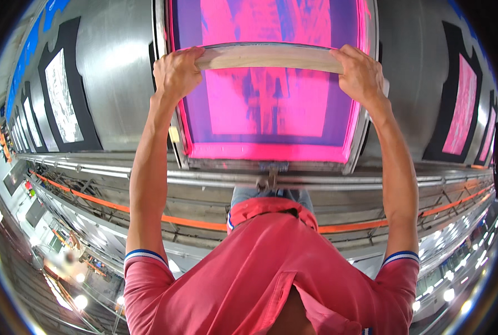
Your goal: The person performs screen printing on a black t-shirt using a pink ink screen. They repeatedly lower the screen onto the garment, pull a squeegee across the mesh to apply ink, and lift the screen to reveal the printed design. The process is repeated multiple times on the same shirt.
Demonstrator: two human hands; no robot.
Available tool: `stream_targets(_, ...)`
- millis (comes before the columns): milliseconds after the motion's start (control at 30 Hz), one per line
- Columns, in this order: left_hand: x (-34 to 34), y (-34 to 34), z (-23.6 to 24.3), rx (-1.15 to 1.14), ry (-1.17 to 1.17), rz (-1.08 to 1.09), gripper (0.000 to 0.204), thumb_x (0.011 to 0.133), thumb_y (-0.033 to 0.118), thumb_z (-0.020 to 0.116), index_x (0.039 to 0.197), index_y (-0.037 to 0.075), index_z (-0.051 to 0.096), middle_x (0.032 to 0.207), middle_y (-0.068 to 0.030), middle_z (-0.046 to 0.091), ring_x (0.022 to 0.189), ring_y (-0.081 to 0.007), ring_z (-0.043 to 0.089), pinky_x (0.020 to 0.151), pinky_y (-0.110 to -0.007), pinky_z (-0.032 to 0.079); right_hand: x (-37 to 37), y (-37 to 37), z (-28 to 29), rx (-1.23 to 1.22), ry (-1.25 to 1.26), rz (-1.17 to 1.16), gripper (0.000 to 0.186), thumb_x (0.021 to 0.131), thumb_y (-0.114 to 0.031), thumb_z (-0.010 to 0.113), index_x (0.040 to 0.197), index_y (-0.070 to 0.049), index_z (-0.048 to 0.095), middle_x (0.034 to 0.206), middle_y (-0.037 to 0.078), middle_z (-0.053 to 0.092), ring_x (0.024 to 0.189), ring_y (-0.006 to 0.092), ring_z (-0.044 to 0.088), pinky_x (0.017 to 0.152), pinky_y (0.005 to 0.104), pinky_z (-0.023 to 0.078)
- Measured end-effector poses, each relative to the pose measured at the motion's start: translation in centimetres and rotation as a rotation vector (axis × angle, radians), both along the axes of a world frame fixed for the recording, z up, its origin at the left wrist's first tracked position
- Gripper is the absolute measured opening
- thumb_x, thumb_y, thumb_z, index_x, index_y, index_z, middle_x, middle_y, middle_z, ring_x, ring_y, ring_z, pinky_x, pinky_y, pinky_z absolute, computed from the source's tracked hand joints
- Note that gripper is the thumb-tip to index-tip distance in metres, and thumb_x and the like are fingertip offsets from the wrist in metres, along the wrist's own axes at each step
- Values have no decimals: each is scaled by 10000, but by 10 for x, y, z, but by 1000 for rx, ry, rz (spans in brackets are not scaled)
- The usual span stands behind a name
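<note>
A long wooden-handled squeegee [271, 57] lies crosswise over a screen-printing frame [182, 162] in front of me. My left hand [177, 71] is closed around its left end, and my right hand [360, 73] grips the right end. Pink ink coats the screen mesh [265, 103], with purple-blue showing through in streaks and along the borders. A thick band of pink ink [268, 151] lies along the near edge of the frame. The squeegee's blade edge is mostly hidden behind the handle. Both my arms are stretched forward.
On the metal table [120, 67], black cut fabric pieces with white prints [63, 95] lie to the left. Another black piece with a pink print [461, 106] lies to the right. Metal rails [204, 180] and an orange strip [193, 223] run along the near side.
</note>
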State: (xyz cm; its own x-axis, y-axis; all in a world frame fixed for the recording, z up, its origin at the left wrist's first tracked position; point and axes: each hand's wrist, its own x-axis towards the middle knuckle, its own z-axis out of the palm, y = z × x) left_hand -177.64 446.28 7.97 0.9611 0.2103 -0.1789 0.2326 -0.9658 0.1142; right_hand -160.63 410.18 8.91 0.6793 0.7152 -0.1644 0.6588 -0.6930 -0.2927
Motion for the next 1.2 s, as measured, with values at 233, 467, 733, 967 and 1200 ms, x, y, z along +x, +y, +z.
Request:
stream_targets(233,-152,-77,2,-80,-58,-9,419,718,36,605,1083,169,760,1033,-79,752,863,-304,729,705,-429,587,-152,-74,7,17,19,19,350,777,-16,600,1103,-67,718,961,55,649,953,248,655,762,407,565)
stream_targets(467,-242,-117,-4,-124,-217,-24,367,710,31,600,1013,167,758,1056,-56,750,909,-294,720,743,-434,578,-241,-111,1,87,1,-31,400,731,37,594,1108,-59,686,1034,60,648,999,271,635,773,411,550)
stream_targets(733,-215,-114,23,-177,17,-18,369,734,329,818,1025,111,754,1025,-97,749,1002,-311,694,1024,-600,421,-173,-117,15,396,632,-81,667,875,-425,727,1376,-12,573,1394,238,570,1320,387,510,1112,457,405)
stream_targets(967,-188,-186,17,-183,125,-71,397,779,168,704,1157,49,690,1212,-103,690,1304,-300,545,1135,-697,250,-40,-119,-35,324,23,-708,505,947,-342,656,1321,-4,618,1267,237,647,1156,352,629,1002,436,480)
stream_targets(1200,-173,-213,9,-352,141,-25,386,739,77,642,1120,29,683,1199,-119,691,1258,-286,580,1128,-634,309,-15,-112,-62,475,383,-1008,344,987,-275,580,1190,-26,703,910,128,708,802,190,641,770,397,508)
